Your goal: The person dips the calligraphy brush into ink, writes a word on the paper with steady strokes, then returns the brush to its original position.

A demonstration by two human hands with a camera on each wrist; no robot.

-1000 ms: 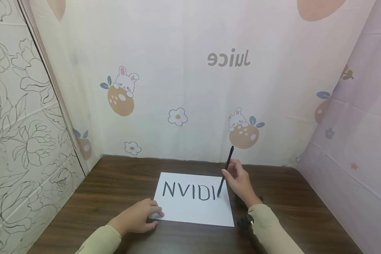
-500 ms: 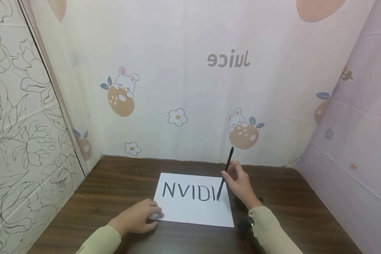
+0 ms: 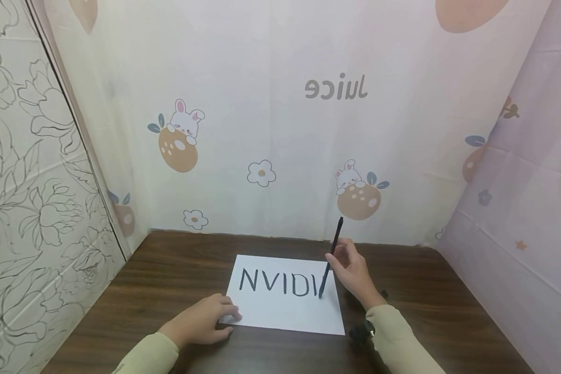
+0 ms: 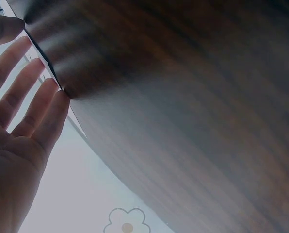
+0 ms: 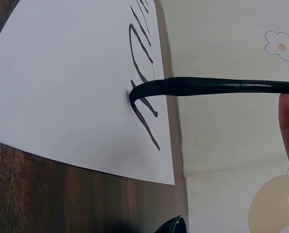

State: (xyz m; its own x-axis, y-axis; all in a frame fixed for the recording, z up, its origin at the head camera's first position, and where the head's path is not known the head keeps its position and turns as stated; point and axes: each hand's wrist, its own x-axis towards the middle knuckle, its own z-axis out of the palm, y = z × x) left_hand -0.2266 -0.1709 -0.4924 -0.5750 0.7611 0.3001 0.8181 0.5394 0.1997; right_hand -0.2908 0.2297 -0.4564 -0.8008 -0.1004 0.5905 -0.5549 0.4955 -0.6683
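Observation:
A white sheet of paper (image 3: 280,312) bears the black brushed letters NVIDI (image 3: 280,283). My right hand (image 3: 354,271) pinches a long black ink brush (image 3: 335,243), which leans with its top away from me. In the right wrist view, the dark bristles (image 5: 143,91) bend against the paper at the end of a slanting black stroke (image 5: 148,131). Fingers of my left hand (image 3: 203,319) lie fairly straight on the sheet's left edge. From the left wrist view, the fingertips (image 4: 63,99) meet the paper's edge, spread slightly apart.
The sheet lies on a dark wood-grain table (image 3: 168,270). Patterned curtains (image 3: 262,130) enclose its back and sides. A black object (image 3: 361,331) is by my right cuff. In the right wrist view, a dark curved rim (image 5: 173,225) shows at the bottom, its kind unclear.
The brush tip has slid down the sheet towards me beside the last letter, with my right hand lowering slightly. My left hand has stayed in place on the paper.

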